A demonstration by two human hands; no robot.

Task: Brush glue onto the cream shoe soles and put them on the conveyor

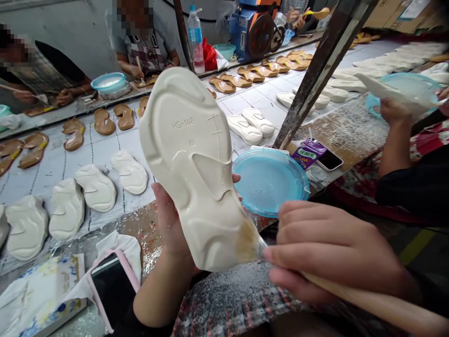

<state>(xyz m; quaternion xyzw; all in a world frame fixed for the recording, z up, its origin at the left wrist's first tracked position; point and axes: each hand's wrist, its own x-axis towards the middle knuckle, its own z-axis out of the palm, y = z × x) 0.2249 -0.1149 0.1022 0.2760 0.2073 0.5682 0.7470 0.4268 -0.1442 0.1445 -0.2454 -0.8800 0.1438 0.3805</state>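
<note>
A white shoe sole [196,135], marked "HS-148", is held up tilted in the middle of the head view. Behind it my left hand [171,224] grips it, with the thumb at its left edge and fingertips showing at its right; the palm is partly hidden. My right hand [326,248] is closed round the wooden handle of a brush [372,299]. The brush's tan bristles [246,241] touch the narrow lower end of the sole, whose surface looks wet and glossy in places. Just beyond my right hand stands a blue bowl [270,180].
White soles [66,206] and tan shoe parts [73,133] lie in rows on the white-covered table. A phone [114,290] rests beside a tissue box [52,295] at lower left. A slanted metal post [319,75] rises at right. Co-workers sit across and at right [396,135].
</note>
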